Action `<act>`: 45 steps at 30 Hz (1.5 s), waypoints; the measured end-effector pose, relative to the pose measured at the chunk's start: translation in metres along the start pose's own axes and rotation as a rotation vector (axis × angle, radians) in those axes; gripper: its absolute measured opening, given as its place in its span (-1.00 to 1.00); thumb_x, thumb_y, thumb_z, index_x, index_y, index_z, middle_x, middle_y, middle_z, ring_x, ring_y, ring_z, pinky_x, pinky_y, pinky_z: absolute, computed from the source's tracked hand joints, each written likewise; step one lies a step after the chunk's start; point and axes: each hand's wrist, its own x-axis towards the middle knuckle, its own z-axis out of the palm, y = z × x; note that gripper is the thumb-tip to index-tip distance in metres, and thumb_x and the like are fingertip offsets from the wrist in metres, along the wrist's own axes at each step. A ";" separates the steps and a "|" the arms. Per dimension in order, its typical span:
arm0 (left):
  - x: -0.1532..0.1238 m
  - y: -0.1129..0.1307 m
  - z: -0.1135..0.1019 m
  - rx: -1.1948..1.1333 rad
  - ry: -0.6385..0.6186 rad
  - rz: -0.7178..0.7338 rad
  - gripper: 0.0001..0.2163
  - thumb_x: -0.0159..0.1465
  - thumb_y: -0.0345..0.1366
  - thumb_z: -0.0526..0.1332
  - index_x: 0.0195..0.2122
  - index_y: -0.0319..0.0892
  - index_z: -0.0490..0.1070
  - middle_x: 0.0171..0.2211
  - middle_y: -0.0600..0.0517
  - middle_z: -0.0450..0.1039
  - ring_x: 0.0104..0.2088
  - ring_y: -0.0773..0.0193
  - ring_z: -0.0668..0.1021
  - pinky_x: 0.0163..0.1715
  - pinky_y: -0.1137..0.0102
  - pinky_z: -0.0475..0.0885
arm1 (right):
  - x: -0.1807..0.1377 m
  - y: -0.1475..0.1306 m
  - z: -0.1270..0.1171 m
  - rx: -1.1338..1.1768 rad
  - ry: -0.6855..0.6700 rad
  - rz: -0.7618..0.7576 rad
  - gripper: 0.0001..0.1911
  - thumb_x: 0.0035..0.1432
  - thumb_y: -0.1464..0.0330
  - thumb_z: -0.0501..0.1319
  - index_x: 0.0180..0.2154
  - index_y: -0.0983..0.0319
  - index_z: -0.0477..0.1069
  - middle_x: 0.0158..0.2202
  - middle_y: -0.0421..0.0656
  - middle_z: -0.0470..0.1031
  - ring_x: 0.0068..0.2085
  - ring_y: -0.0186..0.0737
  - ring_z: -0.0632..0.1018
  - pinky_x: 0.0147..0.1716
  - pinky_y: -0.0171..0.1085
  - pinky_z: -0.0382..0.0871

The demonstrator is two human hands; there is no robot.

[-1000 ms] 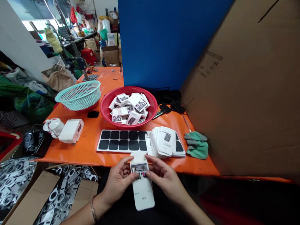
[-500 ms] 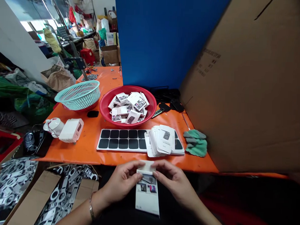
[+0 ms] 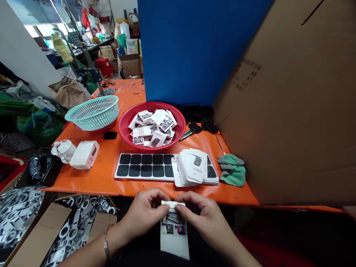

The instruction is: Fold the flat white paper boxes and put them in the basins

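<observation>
Over my lap, below the table's front edge, a white printed packaging box [image 3: 174,236] is held upright between both hands. My left hand [image 3: 147,210] pinches its upper left corner, thumb in front. At the upper right, my right hand [image 3: 200,212] presses its thumb on the top flap, fingers behind. The top flap appears folded down under my thumbs. Just beyond my hands, a stack of flat white printed cartons [image 3: 191,167] lies on a sheet of black square stickers [image 3: 146,165].
A red basin [image 3: 124,135] full of small white boxes stands on the orange table [image 3: 106,181]. Left of it are a turquoise basket [image 3: 94,113] and a white block [image 3: 85,154]. Green gloves [image 3: 232,169] lie right. Cartons of ring-shaped metallic parts [image 3: 75,227] sit lower left.
The box's top flap, standing up before, is now folded down under my thumbs. My right thumb has shifted left and onto the top edge. The things on the table have not moved.
</observation>
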 end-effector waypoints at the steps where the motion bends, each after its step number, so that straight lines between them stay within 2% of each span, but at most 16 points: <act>1: 0.002 0.000 0.000 -0.047 0.005 -0.013 -0.84 0.14 -0.27 0.31 -0.34 -0.26 0.48 -0.43 -0.01 0.49 -0.44 0.31 0.47 -0.42 0.47 0.33 | 0.002 0.000 0.001 0.044 0.005 0.019 -0.71 0.06 0.14 0.32 -0.34 0.25 0.53 -0.43 -0.16 0.52 -0.39 -0.22 0.47 -0.40 -0.30 0.34; 8: 0.013 0.002 0.004 -0.197 0.019 -0.108 -0.89 0.04 -0.35 0.33 -0.48 -0.25 0.43 -0.54 0.08 0.39 -0.51 0.39 0.37 -0.47 0.50 0.27 | 0.009 0.006 0.004 0.259 -0.007 0.117 -0.70 -0.01 0.16 0.39 -0.46 0.25 0.45 -0.47 -0.22 0.48 -0.42 -0.29 0.43 -0.38 -0.33 0.31; 11: 0.011 0.005 0.001 -0.055 -0.021 -0.022 -0.89 0.11 -0.32 0.32 -0.48 -0.25 0.48 -0.52 0.03 0.46 -0.48 0.34 0.43 -0.43 0.48 0.31 | 0.007 0.007 0.001 0.268 -0.025 0.107 -0.70 -0.04 0.16 0.41 -0.48 0.26 0.47 -0.49 -0.21 0.47 -0.44 -0.29 0.43 -0.40 -0.33 0.31; 16: -0.005 -0.002 -0.009 0.143 -0.161 0.187 -0.82 0.24 -0.21 0.29 -0.26 -0.19 0.61 -0.28 -0.11 0.60 -0.27 0.16 0.60 -0.22 0.37 0.44 | -0.007 0.014 -0.009 0.201 -0.088 0.083 -0.70 0.02 0.11 0.37 -0.36 0.21 0.61 -0.39 -0.11 0.59 -0.34 -0.15 0.55 -0.30 -0.25 0.42; 20: -0.013 -0.017 -0.013 0.156 -0.158 0.162 -0.82 0.21 -0.20 0.34 -0.25 -0.17 0.62 -0.29 -0.09 0.60 -0.27 0.16 0.60 -0.22 0.38 0.45 | -0.011 0.018 -0.013 0.060 -0.204 0.033 -0.72 0.01 0.14 0.39 -0.28 0.17 0.65 -0.33 -0.08 0.63 -0.28 -0.07 0.59 -0.26 -0.20 0.44; 22: -0.011 -0.023 -0.017 0.099 -0.092 0.096 -0.81 0.21 -0.17 0.33 -0.26 -0.18 0.60 -0.29 -0.08 0.60 -0.26 0.16 0.60 -0.22 0.38 0.45 | -0.001 0.013 -0.014 0.018 -0.246 0.038 -0.73 0.02 0.14 0.38 -0.29 0.18 0.65 -0.33 -0.09 0.64 -0.28 -0.08 0.60 -0.27 -0.22 0.45; 24: -0.003 -0.026 -0.025 -0.021 0.067 0.069 -0.77 0.23 -0.15 0.32 -0.18 -0.18 0.56 -0.22 -0.08 0.58 -0.20 0.17 0.59 -0.17 0.38 0.45 | 0.022 0.002 -0.015 0.039 -0.206 0.052 -0.69 0.00 0.12 0.39 -0.29 0.21 0.64 -0.36 -0.11 0.63 -0.34 -0.14 0.58 -0.33 -0.24 0.44; 26: 0.010 -0.025 -0.036 -0.181 0.303 0.113 -0.69 0.22 -0.14 0.32 -0.07 -0.18 0.48 -0.08 -0.10 0.53 -0.11 0.17 0.56 -0.12 0.37 0.43 | 0.052 -0.014 -0.020 0.108 -0.063 0.013 -0.59 -0.04 0.08 0.40 -0.24 0.25 0.59 -0.42 -0.14 0.60 -0.44 -0.23 0.54 -0.41 -0.27 0.43; 29: 0.033 -0.021 -0.044 -0.412 0.520 0.164 -0.57 0.16 -0.14 0.37 -0.01 -0.20 0.38 -0.01 -0.13 0.46 -0.07 0.16 0.53 -0.15 0.37 0.43 | 0.095 -0.034 -0.039 0.163 0.147 -0.193 -0.37 0.00 0.05 0.34 0.06 0.23 0.43 -0.16 -0.07 0.59 -0.25 -0.15 0.59 -0.25 -0.20 0.49; 31: 0.047 -0.020 -0.040 -0.513 0.464 0.106 -0.54 0.11 -0.16 0.41 -0.03 -0.22 0.37 -0.03 -0.15 0.46 -0.08 0.17 0.53 -0.16 0.37 0.42 | 0.114 -0.032 -0.059 -0.102 0.332 -0.203 -0.41 0.13 0.06 0.24 0.12 0.22 0.38 -0.02 -0.03 0.53 -0.11 -0.10 0.57 -0.16 -0.19 0.46; 32: 0.054 -0.021 -0.035 -0.547 0.403 0.051 -0.56 0.10 -0.17 0.42 -0.05 -0.23 0.37 -0.04 -0.16 0.46 -0.08 0.18 0.53 -0.15 0.37 0.42 | 0.120 -0.025 -0.070 -0.307 0.456 -0.137 -0.46 0.17 0.07 0.19 0.10 0.21 0.39 0.01 -0.03 0.52 -0.07 -0.09 0.56 -0.12 -0.19 0.43; 34: 0.070 -0.024 -0.023 -0.594 0.291 -0.065 -0.60 0.10 -0.21 0.43 -0.09 -0.23 0.39 -0.07 -0.16 0.46 -0.08 0.18 0.52 -0.14 0.37 0.42 | 0.126 0.000 -0.091 -0.451 0.563 -0.008 -0.52 0.15 0.16 0.22 0.01 0.34 0.45 0.02 0.15 0.49 0.03 0.10 0.48 -0.03 -0.07 0.34; 36: 0.089 -0.029 -0.011 -0.612 0.219 -0.164 -0.64 0.09 -0.23 0.44 -0.17 -0.24 0.39 -0.12 -0.16 0.46 -0.09 0.15 0.52 -0.15 0.33 0.44 | 0.126 0.030 -0.104 -0.508 0.534 0.111 -0.64 0.09 0.20 0.27 -0.22 0.37 0.55 -0.17 0.20 0.57 -0.03 0.20 0.51 -0.09 -0.06 0.33; 38: 0.109 -0.032 0.000 -0.605 0.172 -0.229 -0.67 0.09 -0.22 0.44 -0.24 -0.24 0.37 -0.17 -0.16 0.47 -0.13 0.11 0.53 -0.21 0.29 0.47 | 0.124 0.055 -0.105 -0.520 0.462 0.178 -0.73 0.06 0.23 0.29 -0.33 0.33 0.56 -0.29 0.14 0.60 -0.13 0.15 0.55 -0.19 -0.13 0.35; 42: 0.145 -0.033 0.017 -0.545 0.111 -0.291 -0.65 0.05 -0.19 0.46 -0.30 -0.25 0.36 -0.30 -0.13 0.49 -0.25 0.15 0.55 -0.33 0.35 0.46 | 0.123 0.077 -0.087 -0.429 0.307 0.173 -0.72 0.10 0.24 0.26 -0.19 0.25 0.55 -0.23 -0.02 0.63 -0.19 -0.03 0.59 -0.29 -0.26 0.38; 45: 0.159 -0.032 0.027 -0.468 0.078 -0.294 -0.66 -0.03 -0.25 0.49 -0.35 -0.30 0.41 -0.40 -0.10 0.49 -0.37 0.19 0.55 -0.39 0.38 0.45 | 0.121 0.076 -0.074 -0.304 0.211 0.169 -0.68 0.14 0.17 0.22 -0.22 0.27 0.54 -0.26 0.00 0.63 -0.25 -0.07 0.60 -0.37 -0.28 0.41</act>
